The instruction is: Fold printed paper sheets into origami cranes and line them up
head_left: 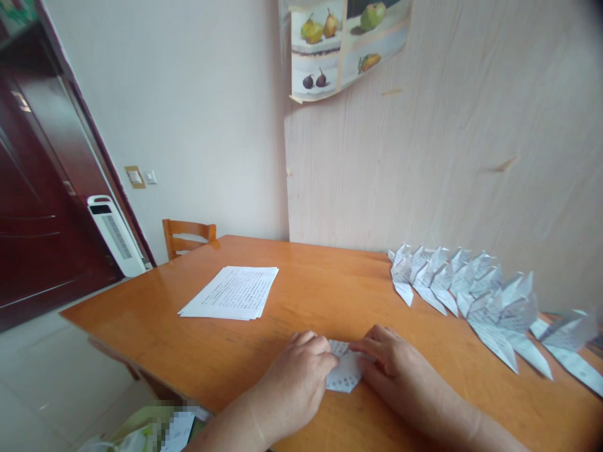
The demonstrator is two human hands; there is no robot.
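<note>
A small folded sheet of printed paper (345,370) lies on the wooden table between my hands. My left hand (308,361) grips its left edge, fingers curled and thumb against the paper. On the right side, my right hand (389,361) pinches the paper between thumb and fingers. Parts of the folded paper are hidden under both hands. Farther right stand several folded paper figures (490,301) with pointed tips, made of similar printed paper. Beyond my left hand lies a stack of printed sheets (230,293).
The orange wooden table (320,270) reaches to the wall. A wooden chair (188,235) stands at its far left corner. A white upright appliance (117,235) is by the dark red door (42,207). Bags (136,433) sit below the table's left edge.
</note>
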